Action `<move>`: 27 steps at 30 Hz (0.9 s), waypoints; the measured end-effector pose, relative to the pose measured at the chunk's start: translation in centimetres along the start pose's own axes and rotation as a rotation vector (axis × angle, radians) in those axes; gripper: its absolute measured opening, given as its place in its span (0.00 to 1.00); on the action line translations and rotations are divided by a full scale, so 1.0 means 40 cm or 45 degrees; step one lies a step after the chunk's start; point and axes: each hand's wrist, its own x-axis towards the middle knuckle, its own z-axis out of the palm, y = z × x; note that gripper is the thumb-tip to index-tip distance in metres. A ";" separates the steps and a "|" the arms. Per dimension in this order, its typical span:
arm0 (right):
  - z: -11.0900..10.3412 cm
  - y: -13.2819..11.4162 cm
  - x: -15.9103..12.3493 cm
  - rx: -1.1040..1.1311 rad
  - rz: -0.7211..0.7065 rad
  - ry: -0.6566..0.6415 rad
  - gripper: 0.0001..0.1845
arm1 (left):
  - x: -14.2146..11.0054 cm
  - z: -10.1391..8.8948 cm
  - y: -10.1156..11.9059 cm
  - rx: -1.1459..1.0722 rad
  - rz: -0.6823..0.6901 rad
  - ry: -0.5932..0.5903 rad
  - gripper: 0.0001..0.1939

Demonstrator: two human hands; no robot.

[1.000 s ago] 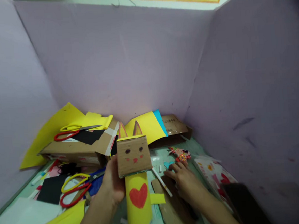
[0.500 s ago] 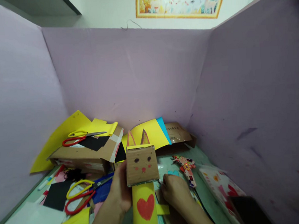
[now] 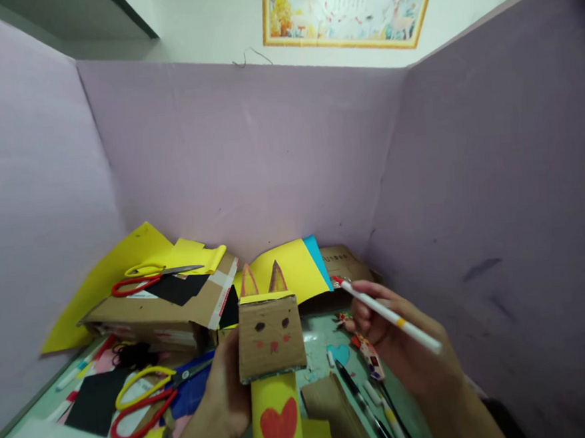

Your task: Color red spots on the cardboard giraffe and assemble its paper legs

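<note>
A cardboard cat figure (image 3: 271,344) stands upright in front of me, with a square drawn face, pointed ears and a yellow tube body bearing a red heart (image 3: 280,428). My left hand (image 3: 228,383) is closed around its left side, the fingers partly hidden behind the head. Raised to the right of the figure, my right hand (image 3: 406,344) pinches a white marker (image 3: 392,315) with a red tip, which points up and left, apart from the cardboard. Below that hand lie a black pen (image 3: 363,401), a yellow-banded marker (image 3: 394,422) and a patterned piece (image 3: 369,357).
Red-and-yellow scissors (image 3: 149,396) lie at left by black paper (image 3: 97,401); another pair (image 3: 149,277) rests on a cardboard box (image 3: 144,316). Yellow sheets (image 3: 286,269) lean at the back. Purple partitions (image 3: 247,149) surround the table. A blue paper heart (image 3: 339,354) lies at right.
My right hand has risen away from the figure's lower right to the right, and the red-tipped marker now shows in it. The figure, still in my left hand, appears slightly lower and further left.
</note>
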 end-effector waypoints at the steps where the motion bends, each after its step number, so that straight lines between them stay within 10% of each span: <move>1: 0.006 -0.017 -0.004 0.232 -0.058 0.053 0.21 | 0.001 0.000 0.000 0.002 0.003 0.014 0.22; 13: 0.092 0.015 -0.064 0.610 -0.193 0.192 0.19 | -0.002 0.006 -0.001 0.003 -0.023 -0.013 0.17; 27: 0.097 0.073 -0.095 0.032 -0.262 0.099 0.04 | 0.008 -0.001 -0.010 0.028 -0.012 -0.066 0.19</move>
